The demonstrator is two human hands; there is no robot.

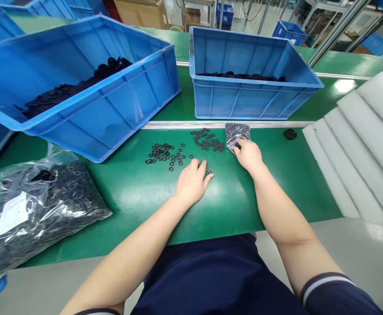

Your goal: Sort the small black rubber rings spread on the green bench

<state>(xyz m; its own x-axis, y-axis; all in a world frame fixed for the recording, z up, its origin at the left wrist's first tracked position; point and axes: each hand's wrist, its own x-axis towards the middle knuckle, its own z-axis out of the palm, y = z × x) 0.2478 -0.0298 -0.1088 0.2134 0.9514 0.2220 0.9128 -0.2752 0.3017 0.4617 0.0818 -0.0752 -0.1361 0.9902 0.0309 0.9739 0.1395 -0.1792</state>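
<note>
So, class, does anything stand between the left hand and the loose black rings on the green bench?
Nothing visible does. The left hand rests on the green bench, with loose black rings at its fingertips and more just ahead. The blue crate sits farther back, beyond them.

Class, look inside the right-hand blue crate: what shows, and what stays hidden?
Black rings show inside; the front wall of the blue crate hides its floor and their depth.
</note>
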